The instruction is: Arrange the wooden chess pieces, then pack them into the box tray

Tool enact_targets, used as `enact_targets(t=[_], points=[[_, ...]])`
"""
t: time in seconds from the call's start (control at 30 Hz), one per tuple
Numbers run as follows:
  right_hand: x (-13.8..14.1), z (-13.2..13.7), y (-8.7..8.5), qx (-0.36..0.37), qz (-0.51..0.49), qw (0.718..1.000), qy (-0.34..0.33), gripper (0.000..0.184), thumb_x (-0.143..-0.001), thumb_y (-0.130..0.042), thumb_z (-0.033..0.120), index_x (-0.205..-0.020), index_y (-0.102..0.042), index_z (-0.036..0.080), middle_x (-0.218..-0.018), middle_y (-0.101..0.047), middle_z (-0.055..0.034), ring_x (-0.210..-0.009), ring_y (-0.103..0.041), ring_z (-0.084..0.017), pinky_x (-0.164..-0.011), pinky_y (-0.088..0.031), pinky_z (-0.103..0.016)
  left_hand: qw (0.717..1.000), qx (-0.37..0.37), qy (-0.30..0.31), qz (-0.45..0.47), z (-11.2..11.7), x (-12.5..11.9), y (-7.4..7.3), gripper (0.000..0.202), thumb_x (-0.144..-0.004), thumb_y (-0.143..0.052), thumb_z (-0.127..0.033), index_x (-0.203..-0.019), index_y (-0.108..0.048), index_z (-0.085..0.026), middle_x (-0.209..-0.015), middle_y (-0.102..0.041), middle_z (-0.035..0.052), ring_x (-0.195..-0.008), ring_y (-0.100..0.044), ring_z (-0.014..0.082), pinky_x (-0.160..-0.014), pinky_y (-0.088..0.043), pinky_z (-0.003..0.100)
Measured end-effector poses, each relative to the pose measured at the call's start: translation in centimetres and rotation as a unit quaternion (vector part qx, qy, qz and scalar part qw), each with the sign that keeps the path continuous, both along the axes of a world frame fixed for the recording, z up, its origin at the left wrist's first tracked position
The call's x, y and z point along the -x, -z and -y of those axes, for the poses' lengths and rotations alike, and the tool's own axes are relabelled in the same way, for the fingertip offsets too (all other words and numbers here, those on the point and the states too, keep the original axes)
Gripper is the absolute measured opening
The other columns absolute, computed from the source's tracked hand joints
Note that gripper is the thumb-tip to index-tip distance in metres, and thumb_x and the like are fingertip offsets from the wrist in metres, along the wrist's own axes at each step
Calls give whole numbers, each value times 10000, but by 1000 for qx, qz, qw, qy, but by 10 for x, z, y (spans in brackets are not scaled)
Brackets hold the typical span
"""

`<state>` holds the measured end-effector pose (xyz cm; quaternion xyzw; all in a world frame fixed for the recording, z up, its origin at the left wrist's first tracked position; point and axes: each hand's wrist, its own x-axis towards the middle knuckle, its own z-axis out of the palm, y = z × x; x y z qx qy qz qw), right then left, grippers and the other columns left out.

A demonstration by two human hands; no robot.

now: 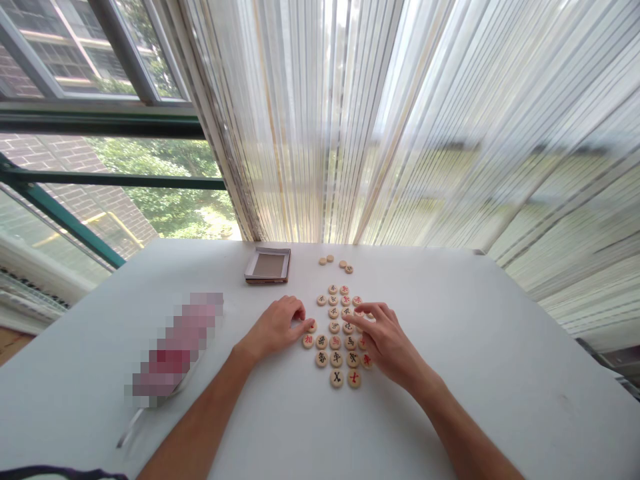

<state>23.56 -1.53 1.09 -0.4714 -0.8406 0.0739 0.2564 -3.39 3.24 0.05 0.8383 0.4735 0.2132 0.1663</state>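
Observation:
Several round wooden chess pieces (336, 341) with red and black characters lie in rows on the white table (500, 373). My left hand (278, 327) rests at the left side of the rows, fingers curled, a fingertip on one piece (312, 327). My right hand (383, 337) hovers over the right side of the rows, fingers bent and apart, index tip near a piece (348, 327). Nothing is lifted off the table.
A shallow open box (268, 266) lies at the back of the table. A few loose pieces (336, 263) sit behind the rows. A blurred pink object (175, 350) lies at the left. Striped curtains (400, 120) and a window (100, 133) stand beyond the far edge.

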Motion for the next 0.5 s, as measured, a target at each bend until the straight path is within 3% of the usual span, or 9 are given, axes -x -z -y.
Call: enact_targets(t=[0.5], points=[[-1,0,-2,16,-11,1000,9,509,-881,-462,10,-1241,-609,337,-1195,-563,-68,-1154,-486,-252,-950,-466,-441,1000,22,-13,15,1,1,-1,218,-885,-566,-396,-795,-579,-198,-780,-604,24,-728,-557,191,-665,-429,308]])
